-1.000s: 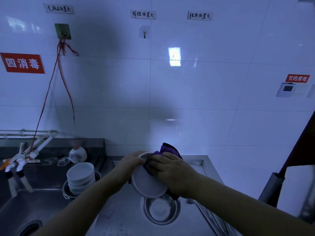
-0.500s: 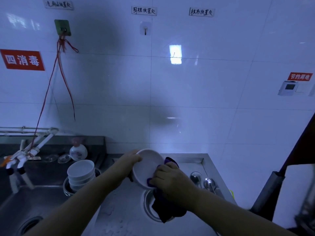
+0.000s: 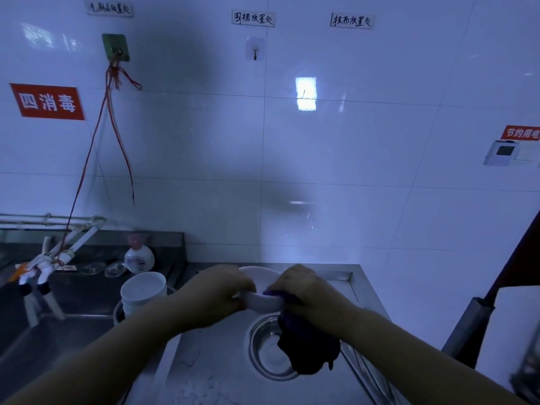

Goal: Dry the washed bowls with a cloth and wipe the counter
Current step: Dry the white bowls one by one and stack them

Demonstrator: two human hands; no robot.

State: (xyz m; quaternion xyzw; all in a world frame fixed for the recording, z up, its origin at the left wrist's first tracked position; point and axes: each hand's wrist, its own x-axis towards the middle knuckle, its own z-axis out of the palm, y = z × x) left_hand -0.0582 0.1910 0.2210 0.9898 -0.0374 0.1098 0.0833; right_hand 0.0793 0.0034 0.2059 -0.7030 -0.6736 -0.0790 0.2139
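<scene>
I hold a white bowl (image 3: 261, 301) above the steel counter (image 3: 210, 366), between both hands. My left hand (image 3: 214, 290) grips the bowl's left rim. My right hand (image 3: 306, 290) holds a dark purple cloth (image 3: 306, 343) against the bowl's right side; the cloth hangs down below the hand. Much of the bowl is hidden by my fingers. A stack of white bowls (image 3: 143, 290) stands in a metal basin to the left.
A steel bowl (image 3: 268, 346) sits on the counter under the cloth. The sink (image 3: 43, 340) lies at left with white taps (image 3: 49, 258) and a soap bottle (image 3: 139, 257) behind it. Metal utensils (image 3: 368, 372) lie at right. A tiled wall rises behind.
The bowl has turned from facing me to nearly level, and both hands have closed over its rim. The cloth now hangs lower over the steel bowl.
</scene>
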